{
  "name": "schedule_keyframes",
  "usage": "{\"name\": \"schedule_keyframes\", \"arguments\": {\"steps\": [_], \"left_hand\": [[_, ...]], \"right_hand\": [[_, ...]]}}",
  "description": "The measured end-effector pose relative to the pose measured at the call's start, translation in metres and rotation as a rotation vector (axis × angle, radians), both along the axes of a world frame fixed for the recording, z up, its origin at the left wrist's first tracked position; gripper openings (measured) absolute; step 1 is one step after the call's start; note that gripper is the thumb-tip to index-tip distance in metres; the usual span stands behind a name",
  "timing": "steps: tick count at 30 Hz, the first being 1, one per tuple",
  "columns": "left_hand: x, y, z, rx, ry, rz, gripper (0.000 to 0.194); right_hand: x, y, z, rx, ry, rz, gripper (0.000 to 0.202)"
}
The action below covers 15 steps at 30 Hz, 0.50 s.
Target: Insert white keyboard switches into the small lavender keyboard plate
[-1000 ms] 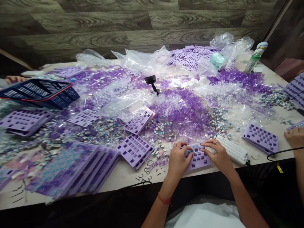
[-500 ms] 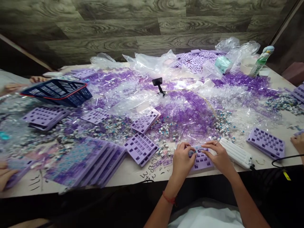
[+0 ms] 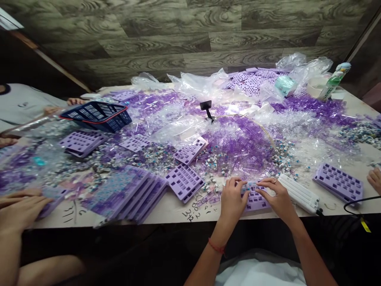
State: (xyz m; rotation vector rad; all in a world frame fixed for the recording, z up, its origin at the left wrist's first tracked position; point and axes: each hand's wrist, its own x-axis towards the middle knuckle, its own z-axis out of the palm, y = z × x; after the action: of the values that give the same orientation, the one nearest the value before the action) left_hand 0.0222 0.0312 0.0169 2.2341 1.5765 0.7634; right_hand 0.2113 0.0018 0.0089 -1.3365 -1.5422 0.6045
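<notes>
From where I sit, I have the purple plate (image 3: 256, 205) lying at the near edge of the table (image 3: 176, 211), right of centre, between my two hands; pale blue pieces show along its far part, while the near openings look bare. My left hand (image 3: 234, 198) is half curled at the plate's left side, thumb and forefinger bent close to each other; my right hand (image 3: 278, 198) is loosely curled over the far right corner, thumb and forefinger a little apart; at this range I cannot tell whether either pinches a piece.

I judge the step to be fine fitting work at the far rows, so I would brace the plate with the left fingers and leave the right fingertips free; I would line each piece up squarely with its opening, then press straight down with even force, since a tilted push could bend a leg or jam it; my knuckles hide some openings, so I would lift them clear to check the seating; the loose white-and-blue pieces (image 3: 212, 161) lie just beyond, within easy reach, and the white ribbed block (image 3: 299, 194) sits close on the right, so I would mind that elbow room.
</notes>
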Motion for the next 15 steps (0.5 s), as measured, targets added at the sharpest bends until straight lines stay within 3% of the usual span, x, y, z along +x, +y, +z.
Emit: {"name": "schedule_keyframes", "arguments": {"steps": [3, 8, 15], "left_hand": [[0.004, -0.006, -0.003, 0.006, 0.015, 0.03, 0.026], [0.008, -0.012, -0.005, -0.019, -0.008, 0.089, 0.014], [0.015, -0.025, -0.006, -0.022, -0.037, 0.119, 0.025]], "right_hand": [[-0.002, 0.0, 0.003, 0.008, 0.024, 0.018, 0.019], [-0.002, -0.003, 0.004, 0.034, 0.055, 0.054, 0.021], [0.008, -0.009, -0.005, 0.0, 0.058, 0.069, 0.031]]}}
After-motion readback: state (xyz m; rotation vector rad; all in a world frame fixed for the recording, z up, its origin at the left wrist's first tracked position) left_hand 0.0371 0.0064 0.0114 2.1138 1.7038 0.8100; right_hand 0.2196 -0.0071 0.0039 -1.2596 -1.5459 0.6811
